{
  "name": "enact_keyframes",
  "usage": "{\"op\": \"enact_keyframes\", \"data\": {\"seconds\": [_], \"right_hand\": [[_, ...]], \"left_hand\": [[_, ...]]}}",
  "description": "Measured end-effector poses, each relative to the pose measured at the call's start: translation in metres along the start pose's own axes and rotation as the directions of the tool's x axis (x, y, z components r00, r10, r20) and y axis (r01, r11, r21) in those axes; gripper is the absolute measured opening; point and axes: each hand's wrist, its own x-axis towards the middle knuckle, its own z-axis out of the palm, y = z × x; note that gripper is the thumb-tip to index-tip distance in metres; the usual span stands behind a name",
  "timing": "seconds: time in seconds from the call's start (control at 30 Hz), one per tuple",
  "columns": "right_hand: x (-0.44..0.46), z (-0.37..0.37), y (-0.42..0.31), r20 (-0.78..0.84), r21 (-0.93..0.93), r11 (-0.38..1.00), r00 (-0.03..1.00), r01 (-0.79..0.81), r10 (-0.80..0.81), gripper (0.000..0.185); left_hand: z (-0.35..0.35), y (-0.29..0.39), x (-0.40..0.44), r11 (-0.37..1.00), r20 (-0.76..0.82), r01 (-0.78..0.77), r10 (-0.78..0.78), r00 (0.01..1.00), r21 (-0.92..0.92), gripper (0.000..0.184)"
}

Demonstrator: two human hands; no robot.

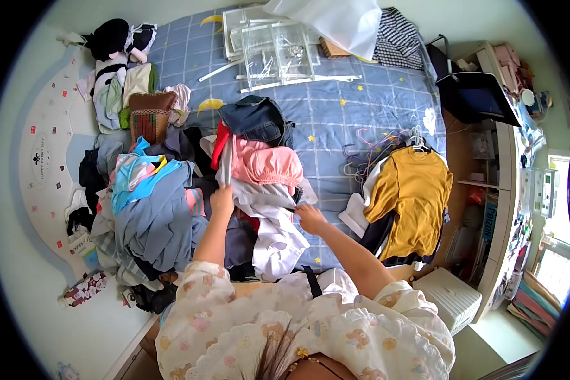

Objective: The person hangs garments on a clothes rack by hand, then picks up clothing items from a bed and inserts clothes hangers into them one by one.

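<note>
In the head view, a light grey garment lies across the middle pile on the bed. My left hand is closed around its left side. My right hand pinches its right edge, by a small dark strip. On top of the grey cloth sits a gathered pink garment, with folded denim beyond it. A strip of red cloth shows at the left of the pile. Closer to me, a white garment hangs down below the grey one. My fingertips are partly hidden by cloth.
A large heap of mixed clothes rises at the left. Mustard-yellow tops lie stacked at the right, beside loose hangers. Clear plastic panels lie at the far side of the blue bedspread. A pale suitcase stands at lower right.
</note>
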Motion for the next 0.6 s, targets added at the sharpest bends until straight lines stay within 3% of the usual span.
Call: {"op": "enact_keyframes", "data": {"seconds": [0.1, 0.27, 0.37, 0.5, 0.6], "right_hand": [[-0.033, -0.01, 0.002, 0.02, -0.138, 0.99, 0.999, 0.028, -0.026, 0.04], [-0.091, -0.008, 0.014, -0.015, -0.135, 0.991, 1.0, -0.015, 0.013, 0.037], [-0.122, 0.004, 0.021, -0.1, -0.036, 0.999, 0.995, -0.018, 0.014, 0.037], [-0.145, 0.017, 0.03, -0.287, 0.143, 0.982, 0.955, 0.124, -0.079, 0.033], [-0.161, -0.007, 0.013, -0.457, 0.144, 0.959, 0.876, 0.243, -0.153, 0.031]], "left_hand": [[0.004, 0.01, -0.061, 0.987, 0.09, 0.077, -0.064, 0.994, -0.142, 0.019], [0.013, 0.051, -0.138, 0.916, 0.092, 0.099, -0.069, 0.993, -0.388, 0.019], [0.019, 0.069, -0.172, 0.894, 0.11, 0.087, -0.042, 0.993, -0.439, 0.022], [0.015, 0.071, -0.187, 0.846, 0.108, 0.142, -0.101, 0.989, -0.514, 0.022], [-0.042, 0.064, -0.188, 0.827, -0.021, 0.143, -0.184, 0.983, -0.544, 0.023]]}}
